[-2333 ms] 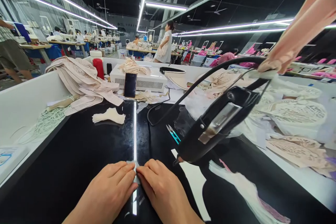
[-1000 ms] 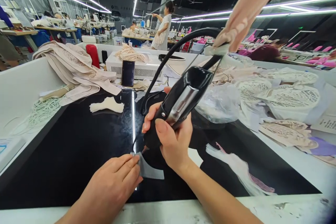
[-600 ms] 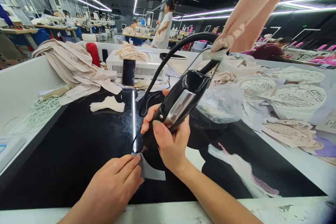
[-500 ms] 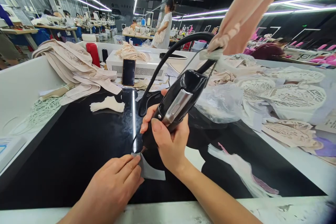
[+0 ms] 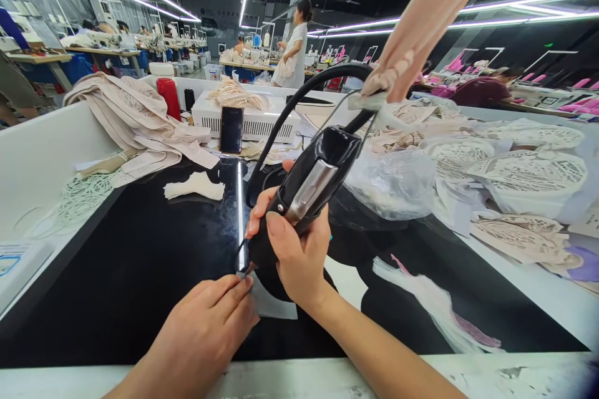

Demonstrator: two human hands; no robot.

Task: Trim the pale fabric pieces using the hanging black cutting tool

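My right hand (image 5: 299,249) is wrapped round a black corded handheld tool (image 5: 334,143) with a silver lever on its side. The tool leans, its narrow tip pointing down toward my left fingertips. Pressed together, the fingers of my left hand (image 5: 206,318) hold the upper left corner of a curved grey fabric piece (image 5: 276,305) against the shiny black work surface (image 5: 116,280). The tip is close to that corner; whether it touches I cannot tell. A twisted beige fabric strip (image 5: 430,19) is tied to the tool's upper end near its black cord (image 5: 299,96).
A white scrap (image 5: 194,187), a white piece (image 5: 346,280) and pale strips (image 5: 435,305) lie on the black surface. Beige fabric (image 5: 121,106) is heaped at left, lace pieces (image 5: 524,168) and a plastic bag (image 5: 393,184) at right. A phone (image 5: 231,129) leans against a vented white box (image 5: 271,124).
My right hand and the tool have shifted slightly left, with the hanging strip swinging along. My left hand stays on the grey fabric piece.
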